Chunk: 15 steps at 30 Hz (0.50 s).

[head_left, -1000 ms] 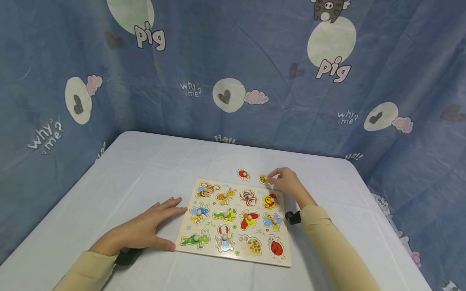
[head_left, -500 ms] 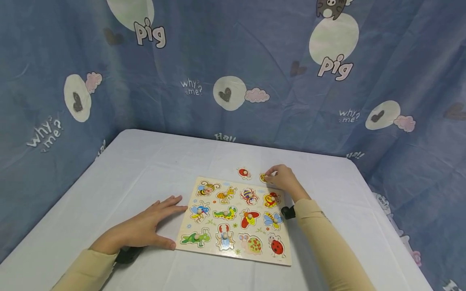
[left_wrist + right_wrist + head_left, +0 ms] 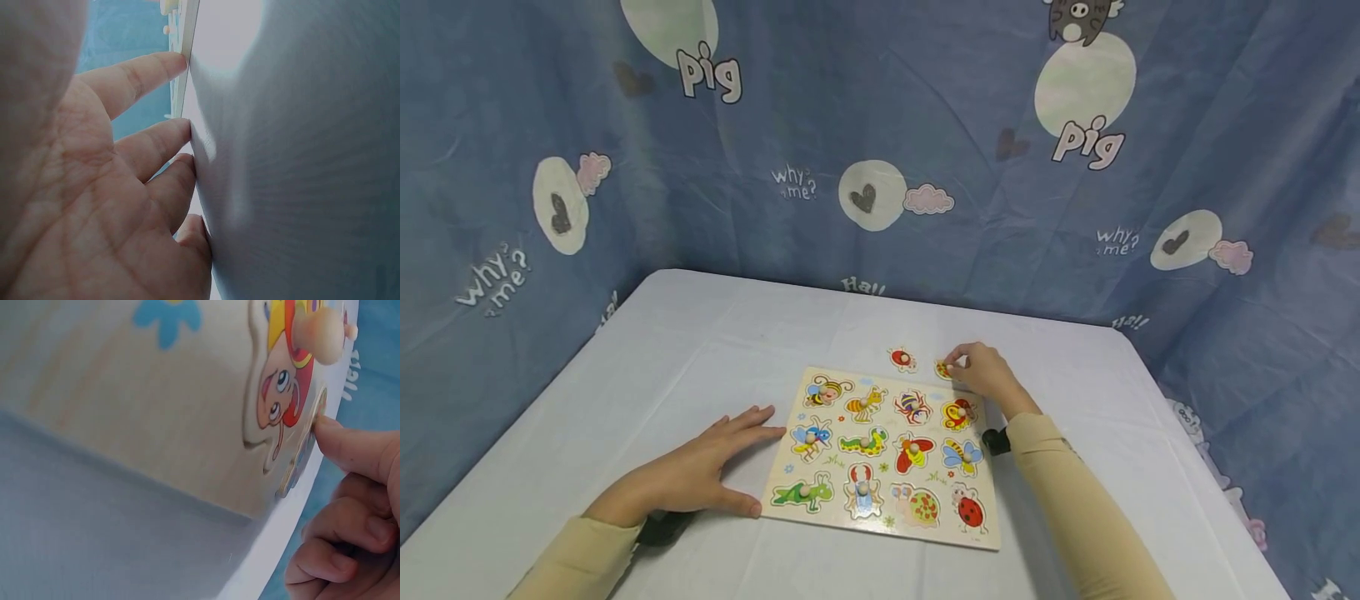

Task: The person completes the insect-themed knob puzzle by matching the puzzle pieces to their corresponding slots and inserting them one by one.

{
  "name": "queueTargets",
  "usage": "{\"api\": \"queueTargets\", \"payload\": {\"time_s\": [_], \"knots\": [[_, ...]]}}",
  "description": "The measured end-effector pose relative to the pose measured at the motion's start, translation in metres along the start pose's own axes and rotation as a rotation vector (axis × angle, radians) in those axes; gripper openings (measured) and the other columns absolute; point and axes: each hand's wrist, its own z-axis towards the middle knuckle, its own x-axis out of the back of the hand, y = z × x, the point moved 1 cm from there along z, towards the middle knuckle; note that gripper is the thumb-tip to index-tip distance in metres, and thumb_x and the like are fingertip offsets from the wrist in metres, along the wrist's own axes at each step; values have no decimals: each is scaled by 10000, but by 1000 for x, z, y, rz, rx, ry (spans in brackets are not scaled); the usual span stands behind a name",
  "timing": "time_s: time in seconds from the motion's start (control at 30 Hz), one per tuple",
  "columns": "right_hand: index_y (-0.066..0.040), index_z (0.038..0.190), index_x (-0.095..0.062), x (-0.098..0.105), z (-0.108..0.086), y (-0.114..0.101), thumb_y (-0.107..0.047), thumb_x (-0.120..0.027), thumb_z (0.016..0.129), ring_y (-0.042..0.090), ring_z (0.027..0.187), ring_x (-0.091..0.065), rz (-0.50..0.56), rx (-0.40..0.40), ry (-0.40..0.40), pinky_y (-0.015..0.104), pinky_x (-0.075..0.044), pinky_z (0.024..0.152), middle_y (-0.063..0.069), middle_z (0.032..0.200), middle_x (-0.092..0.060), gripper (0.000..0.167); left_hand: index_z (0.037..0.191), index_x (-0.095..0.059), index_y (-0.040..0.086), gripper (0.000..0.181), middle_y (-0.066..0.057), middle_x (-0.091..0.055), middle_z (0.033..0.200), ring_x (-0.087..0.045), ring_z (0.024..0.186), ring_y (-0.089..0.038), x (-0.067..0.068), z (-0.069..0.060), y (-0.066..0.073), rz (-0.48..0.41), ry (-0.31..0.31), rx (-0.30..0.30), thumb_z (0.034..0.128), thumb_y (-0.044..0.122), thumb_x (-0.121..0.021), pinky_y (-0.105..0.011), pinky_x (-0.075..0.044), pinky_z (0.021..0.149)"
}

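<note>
A wooden knob puzzle board [image 3: 891, 465] with insect pieces lies on the white table. My left hand [image 3: 700, 467] rests flat beside it, fingers spread, with the thumb and fingertips against its left edge; fingertips [image 3: 178, 62] meet that edge in the left wrist view. Just beyond the board's far right corner, my right hand [image 3: 988, 375] pinches a red-spotted snail puzzle piece [image 3: 941, 367] between thumb and index finger. That piece [image 3: 300, 456] lies low by the tabletop in the right wrist view; its knob is hidden by the fingers. A ladybug puzzle piece [image 3: 902, 359] lies to its left.
Two recesses in the near row show only printed pictures, a snail [image 3: 917, 505] and a ladybug [image 3: 970, 510]. The other recesses hold knobbed pieces, such as the caterpillar [image 3: 863, 442]. A blue patterned curtain [image 3: 820, 242] hangs around the white table [image 3: 715, 333].
My right hand and forearm have shifted slightly left, the fingers closing in over the snail piece. The snail piece stays about where it was. My left hand keeps its place.
</note>
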Motion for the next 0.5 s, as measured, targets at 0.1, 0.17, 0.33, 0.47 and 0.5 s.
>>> {"api": "queueTargets", "payload": {"time_s": [0.1, 0.17, 0.33, 0.47, 0.5], "knots": [[-131, 1078, -715, 0, 0, 1, -263, -648, 964, 190, 719, -507, -22, -2, -2, 289, -404, 599, 59, 830, -573, 186, 1478, -450, 321, 1016, -66, -253, 1653, -182, 1533, -391, 0, 0, 1, 1, 2, -2, 598, 677, -814, -657, -117, 1218], [-120, 1083, -708, 0, 0, 2, -257, -644, 968, 187, 730, -516, -29, -6, -2, 288, -410, 609, 56, 834, -578, 190, 1477, -452, 318, 1016, -67, -256, 1652, -185, 1532, -392, 0, 0, 1, 0, 5, -4, 598, 673, -817, -657, -118, 1218], [-103, 1102, -696, 0, 0, 6, -254, -629, 978, 189, 741, -529, -38, -9, 9, 286, -414, 621, 62, 843, -592, 207, 1475, -455, 317, 1011, -69, -260, 1650, -190, 1530, -395, 0, 0, 1, -4, 10, -9, 598, 664, -821, -655, -118, 1219], [-91, 1102, -685, 2, 1, 11, -259, -620, 983, 193, 735, -538, -42, -17, 18, 286, -424, 618, 60, 842, -610, 216, 1475, -455, 320, 1011, -66, -261, 1650, -192, 1531, -389, 0, -1, 1, -2, 11, -9, 598, 666, -820, -652, -118, 1220], [-87, 1105, -683, 3, 1, 12, -259, -618, 984, 193, 729, -539, -45, -18, 20, 287, -425, 613, 60, 839, -612, 220, 1475, -455, 320, 1011, -65, -261, 1650, -192, 1531, -387, 0, -1, 1, -1, 10, -9, 598, 668, -819, -651, -118, 1220]]}}
